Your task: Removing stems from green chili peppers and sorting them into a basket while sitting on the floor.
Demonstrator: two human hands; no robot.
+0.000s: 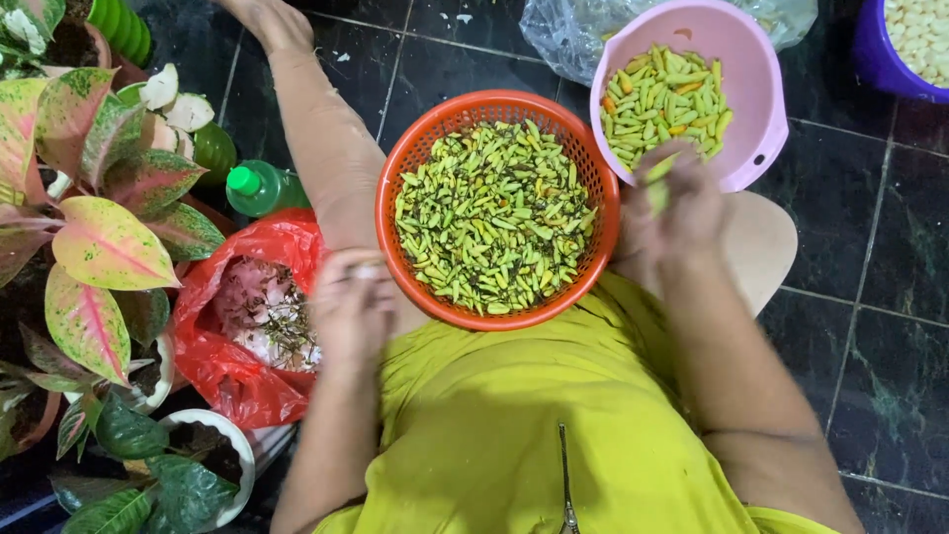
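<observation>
The orange basket (593, 188) sits on the person's lap at the centre of the view, heaped with small green chillies (494, 213), many still with dark stems. At about two o'clock from it, the right hand (672, 203) hovers between the basket's rim and the pink bowl (761, 89), its fingers pinched around one green chilli (660, 178); the hand is blurred, so the grip shows only roughly. The pink bowl, at one o'clock, holds cleaner green chillies with a few orange ones and rests just beside the basket.

At eight o'clock from the basket, the left hand (354, 307) hangs over the edge of a red plastic bag (237, 376), fingers drawn together around something small and pale that cannot be made out. The bag lies open on the floor and holds a pile of stems and scraps.

The person wears a yellow-green garment (494, 435) and sits on a pale stool (766, 242), visible at three o'clock. A green bottle (259, 188) lies at nine o'clock beyond the bag. Potted plants with pink-and-green leaves (99, 237) fill the left edge. A clear plastic bag (563, 35) lies at twelve o'clock, and a purple tub (875, 59) of pale pieces stands in the top right corner on the dark tiled floor (880, 297).
</observation>
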